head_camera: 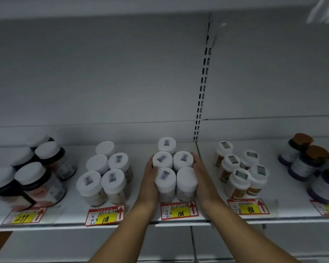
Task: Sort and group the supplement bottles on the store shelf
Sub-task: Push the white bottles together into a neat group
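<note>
A cluster of several white-capped supplement bottles (174, 169) stands in the middle of the white shelf (72, 209), above the price tag marked 108 (179, 211). My left hand (149, 179) presses flat against the cluster's left side. My right hand (200, 175) presses against its right side. Both hands squeeze the group between them, fingers extended along the bottles. One bottle (167, 144) stands at the back of the cluster, past my fingertips.
Left of the cluster is another group of white-capped bottles (106, 173), and dark jars with white lids (32, 173) at far left. On the right stand orange-labelled bottles (239, 171) and brown-capped purple bottles (311, 166). A slotted upright (202, 88) divides the back panel.
</note>
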The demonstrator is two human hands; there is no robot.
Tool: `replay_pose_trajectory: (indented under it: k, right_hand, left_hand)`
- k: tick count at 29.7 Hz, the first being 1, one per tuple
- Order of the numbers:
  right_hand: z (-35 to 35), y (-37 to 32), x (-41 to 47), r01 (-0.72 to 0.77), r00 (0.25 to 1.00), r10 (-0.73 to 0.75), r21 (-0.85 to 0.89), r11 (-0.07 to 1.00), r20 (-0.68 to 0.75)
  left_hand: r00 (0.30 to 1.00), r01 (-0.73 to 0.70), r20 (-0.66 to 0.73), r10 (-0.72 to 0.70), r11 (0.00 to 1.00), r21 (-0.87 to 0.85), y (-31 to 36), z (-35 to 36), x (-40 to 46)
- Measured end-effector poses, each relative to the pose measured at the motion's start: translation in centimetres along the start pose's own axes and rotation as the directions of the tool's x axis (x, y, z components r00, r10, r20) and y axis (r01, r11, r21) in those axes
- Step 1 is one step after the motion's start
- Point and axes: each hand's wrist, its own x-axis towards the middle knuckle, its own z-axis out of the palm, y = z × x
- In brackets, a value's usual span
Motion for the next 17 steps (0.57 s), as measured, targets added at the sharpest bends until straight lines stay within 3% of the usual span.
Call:
replay_pose_trajectory:
  k: [3, 6, 8, 11, 13, 17]
  right_hand:
    - [-1.0, -0.5, -0.1, -0.063, 0.998, 0.060, -0.117, 0.991, -0.036]
    - [-1.6, -3.7, 2.2, 0.055, 0.984, -0.112, -0.361, 0.931, -0.139]
    - [-0.7, -6.2, 5.5, 0.057, 0.990, -0.113, -0.484, 0.873, -0.086]
    - [1.4, -7.7, 10.1, -0.042, 0.989, 0.139, -0.795, 0.605, 0.053]
    - [2.2, -7.2, 11.4, -0.024, 0.968, 0.230, -0.880, 0.475, 0.098]
    - [2.4, -5.7, 11.5, -0.031, 0.978, 0.187, -0.820, 0.571, 0.094]
  left_hand:
    - [0.998, 0.051, 0.038, -0.051, 0.999, -0.008, -0.1, -0.5, 0.2]
    - [0.984, 0.145, 0.109, -0.140, 0.989, -0.036, -0.1, -1.3, 0.7]
    - [0.969, 0.199, 0.164, -0.187, 0.978, -0.060, 0.1, -1.8, 1.3]
    - [0.961, 0.190, 0.219, -0.168, 0.978, -0.086, 0.7, -1.8, 2.0]
    - [0.948, 0.191, 0.277, -0.158, 0.977, -0.095, 1.0, -1.8, 2.2]
    - [0.948, 0.185, 0.275, -0.162, 0.981, -0.060, 1.0, -2.1, 2.4]
